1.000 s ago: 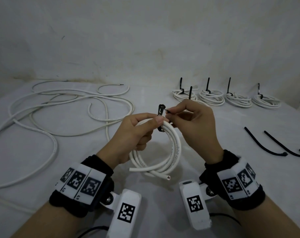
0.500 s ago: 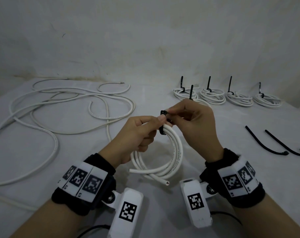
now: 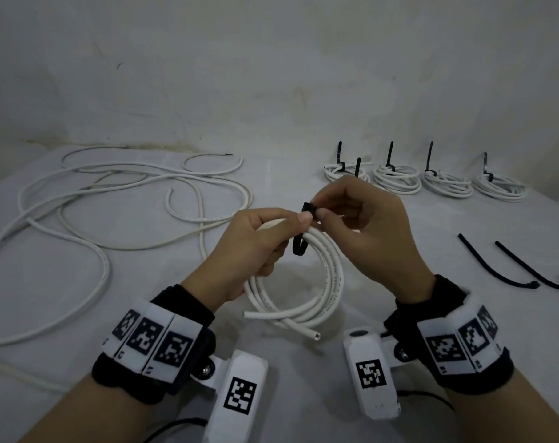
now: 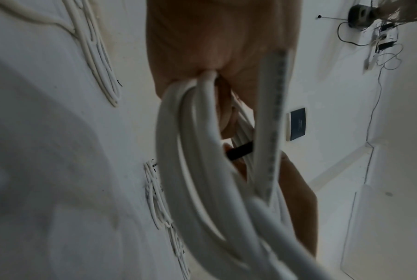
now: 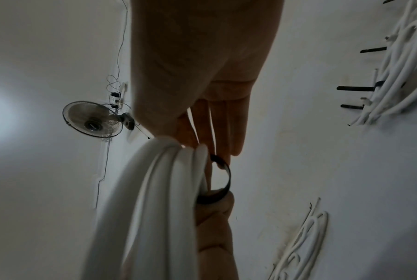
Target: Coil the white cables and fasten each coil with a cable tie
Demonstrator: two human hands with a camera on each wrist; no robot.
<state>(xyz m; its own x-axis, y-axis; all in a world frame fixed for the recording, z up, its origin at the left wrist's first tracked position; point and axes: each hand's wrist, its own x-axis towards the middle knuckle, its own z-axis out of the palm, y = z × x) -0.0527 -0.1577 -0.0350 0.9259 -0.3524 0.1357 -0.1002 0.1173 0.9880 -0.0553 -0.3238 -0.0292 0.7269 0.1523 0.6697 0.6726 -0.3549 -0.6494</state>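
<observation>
no legible txt, print on cable coil too blurry, wristbands w/ square code markers only

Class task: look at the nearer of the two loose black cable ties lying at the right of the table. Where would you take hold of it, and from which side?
Pinch the loose cable tie at its straight middle, coming from above: it lies flat on the table, apart from the other spare tie, leaving both ends free.

Both forearms reach forward, wrists banded. The left hand is curled in a grip, thumb extended. The right hand meets it in what seems a thumb-and-forefinger pinch.
</observation>
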